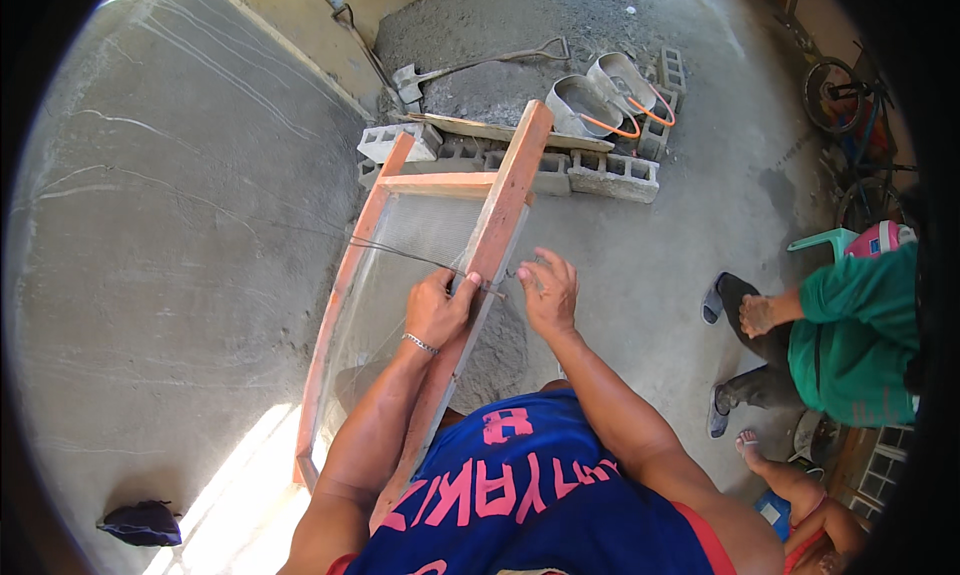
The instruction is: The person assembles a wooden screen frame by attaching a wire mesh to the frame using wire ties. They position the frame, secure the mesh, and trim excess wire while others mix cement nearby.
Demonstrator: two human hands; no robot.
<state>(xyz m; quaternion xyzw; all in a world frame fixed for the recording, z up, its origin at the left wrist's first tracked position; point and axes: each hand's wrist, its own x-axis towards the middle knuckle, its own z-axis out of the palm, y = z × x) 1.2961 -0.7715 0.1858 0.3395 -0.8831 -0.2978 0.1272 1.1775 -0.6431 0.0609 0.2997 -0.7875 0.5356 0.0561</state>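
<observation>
A sand screen (515,190), a reddish wooden frame with fine wire mesh (435,220), stands tilted in front of me. My left hand (440,310) is closed on its right rail, thumb pressed on the wood. Thin dark cord or wire (400,250) stretches from the left rail across the mesh to the right rail, passing by my left thumb. Just right of that rail is my right hand (550,290), its fingers curled and thumb and forefinger pinched near a thin dark strand. Whatever lies between those fingertips is too small to make out.
Beyond the screen, hollow blocks (615,175) edge a heap of sand (470,35) with a shovel (480,63) and two cut containers (585,105) with orange handles. A person in green (850,325) is at right; another sits below. A dark bag (142,523) lies lower left.
</observation>
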